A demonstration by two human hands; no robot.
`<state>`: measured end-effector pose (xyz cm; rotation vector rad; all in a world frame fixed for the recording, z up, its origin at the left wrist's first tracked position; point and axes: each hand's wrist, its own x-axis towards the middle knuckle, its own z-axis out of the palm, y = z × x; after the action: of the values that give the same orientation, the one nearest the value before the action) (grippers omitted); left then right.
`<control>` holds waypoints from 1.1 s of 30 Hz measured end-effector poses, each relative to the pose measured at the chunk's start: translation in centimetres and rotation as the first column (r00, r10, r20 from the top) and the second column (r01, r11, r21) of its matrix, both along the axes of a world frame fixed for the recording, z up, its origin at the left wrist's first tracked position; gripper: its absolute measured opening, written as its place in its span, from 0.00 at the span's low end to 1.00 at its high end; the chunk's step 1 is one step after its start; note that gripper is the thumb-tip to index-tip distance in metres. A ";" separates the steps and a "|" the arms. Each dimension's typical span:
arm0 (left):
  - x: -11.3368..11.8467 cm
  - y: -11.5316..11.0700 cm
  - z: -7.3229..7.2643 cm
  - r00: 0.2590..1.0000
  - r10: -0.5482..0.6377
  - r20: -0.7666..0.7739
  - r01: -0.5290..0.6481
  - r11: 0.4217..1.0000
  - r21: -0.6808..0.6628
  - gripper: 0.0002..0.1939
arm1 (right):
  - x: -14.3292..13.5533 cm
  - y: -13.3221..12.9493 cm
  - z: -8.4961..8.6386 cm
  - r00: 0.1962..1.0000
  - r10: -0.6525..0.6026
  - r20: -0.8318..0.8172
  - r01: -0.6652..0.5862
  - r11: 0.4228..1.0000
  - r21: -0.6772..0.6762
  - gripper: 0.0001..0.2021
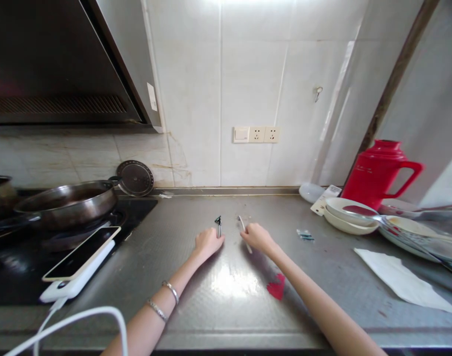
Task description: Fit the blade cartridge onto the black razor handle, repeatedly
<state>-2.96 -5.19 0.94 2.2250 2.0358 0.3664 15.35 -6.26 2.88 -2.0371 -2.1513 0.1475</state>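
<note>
Near the middle of the steel counter (199,316), my left hand (209,241) is closed around a small slim tool with a dark top (219,225). That top points up above the thumb, and its exact kind is too small to tell. Just to the right, apart from it, my right hand (259,236) pinches a thin white stick (242,223). The stick slants, its ends showing above and below the fingers. A red scrap with ragged edges (276,287) lies on the counter beside my right forearm. A small clear packet (305,235) lies farther right.
On the left, a pan (70,205) sits on the black stove (18,269), with a phone (81,254) and a white power bank (79,279) nearby. A white cable (100,310) crosses the front left. At right are a red thermos (376,173), bowls (349,225), plates and a white tissue (403,282).
</note>
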 end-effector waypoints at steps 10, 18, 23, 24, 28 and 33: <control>0.0 0.2 -0.4 1.000 -0.007 -0.017 0.007 1.000 0.000 0.15 | -4.5 1.6 -1.1 0.998 -0.025 -0.063 0.024 1.000 -0.020 0.17; 0.1 -0.1 -0.2 1.000 -0.011 -0.018 0.011 1.000 0.011 0.15 | -5.0 1.3 -1.4 0.998 -0.051 -0.046 0.050 0.998 -0.026 0.17; 0.3 -0.2 -0.1 1.000 -0.002 -0.014 0.002 1.000 -0.006 0.15 | -4.9 1.1 -1.3 0.999 -0.009 -0.046 0.008 1.000 -0.026 0.17; 0.3 -0.2 0.0 1.000 -0.003 -0.012 0.003 1.000 -0.005 0.15 | -4.9 1.0 -1.2 0.999 -0.004 -0.045 0.003 1.000 -0.026 0.17; 0.4 -0.3 0.1 1.000 0.000 -0.009 0.000 1.000 -0.009 0.15 | -4.9 0.9 -1.2 1.000 -0.001 -0.025 0.001 1.000 -0.026 0.18; 0.3 -0.4 0.1 1.000 -0.020 0.000 0.020 1.000 -0.004 0.19 | -4.8 0.9 -1.4 0.998 0.017 -0.057 -0.017 1.000 0.007 0.20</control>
<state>-2.66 -5.58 1.02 2.2416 2.0108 0.3602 10.55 -5.37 1.46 -1.9869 -2.1324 0.1982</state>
